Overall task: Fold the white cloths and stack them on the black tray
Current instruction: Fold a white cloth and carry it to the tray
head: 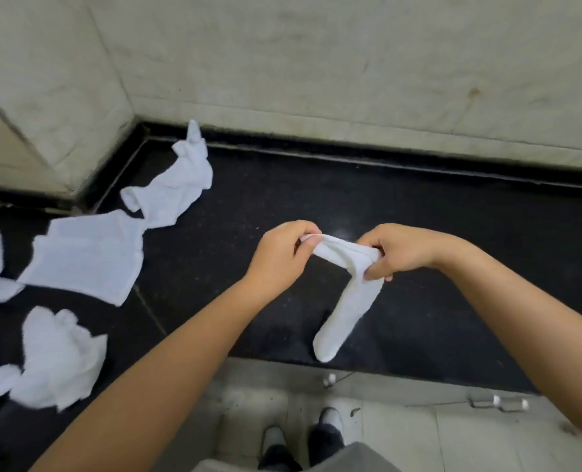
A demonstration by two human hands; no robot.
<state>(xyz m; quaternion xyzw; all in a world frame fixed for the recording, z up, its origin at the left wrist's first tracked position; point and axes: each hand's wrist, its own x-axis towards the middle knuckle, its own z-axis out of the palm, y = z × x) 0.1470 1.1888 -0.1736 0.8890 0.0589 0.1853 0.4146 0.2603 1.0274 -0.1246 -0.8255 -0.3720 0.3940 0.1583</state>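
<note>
A white cloth (345, 301) hangs in the air above the black counter (419, 233), bunched into a narrow strip. My left hand (279, 257) pinches its upper left end. My right hand (395, 250) grips the other upper end, and the rest of the cloth dangles below that hand. Several more white cloths lie loose on the counter at the left: one spread flat (85, 257), one crumpled near the back corner (177, 189), one crumpled near the front (58, 359). No black tray is in view.
Pale stone walls (317, 63) close the counter at the back and left. The counter's front edge runs below my arms, with cabinet handles (497, 401) under it. My shoes (300, 434) stand on a light tiled floor.
</note>
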